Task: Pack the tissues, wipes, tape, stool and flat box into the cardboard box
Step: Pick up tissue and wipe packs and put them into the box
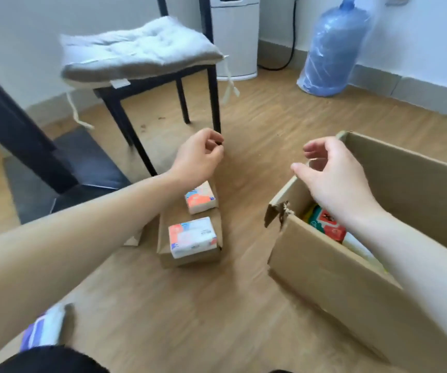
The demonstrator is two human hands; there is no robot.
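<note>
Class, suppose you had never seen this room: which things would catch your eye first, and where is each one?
Two bare forearms reach in, the left hand and right hand both empty with curled fingers. At right stands the open cardboard box, with a torn corner and colourful packs inside. Between the arms, two tissue packs lie on a flat box; behind stands a cushioned chair.

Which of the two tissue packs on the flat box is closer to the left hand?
The far tissue pack, the one lying just below the left hand and partly behind the wrist. The near tissue pack sits further back toward the person on the flat box.
</note>
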